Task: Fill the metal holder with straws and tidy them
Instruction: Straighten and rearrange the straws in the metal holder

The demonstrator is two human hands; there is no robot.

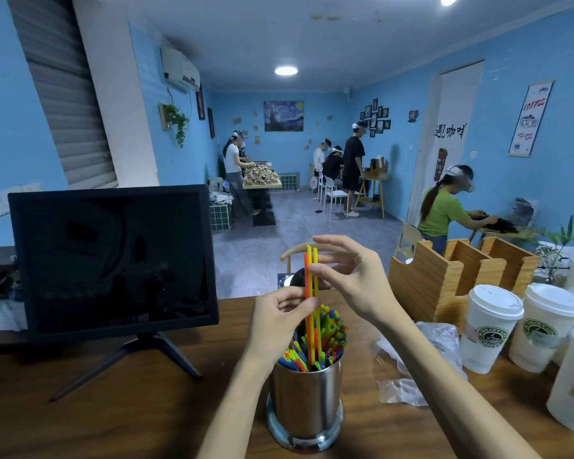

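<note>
A shiny metal holder [305, 402] stands on the wooden counter [120, 409], packed with several colourful straws [332, 332]. Three long straws [312, 276], orange and yellow, stick up well above the rest, their lower ends down among the others. My left hand [275, 323] pinches these tall straws just above the holder. My right hand [348, 276] holds them higher up between thumb and fingers, its other fingers spread out above.
A black monitor [113, 260] on a stand is at the left. Crumpled clear plastic wrapping [424, 356] lies right of the holder. Lidded paper cups [491, 326] and wooden organisers [444, 283] fill the right side. Several people work at tables behind.
</note>
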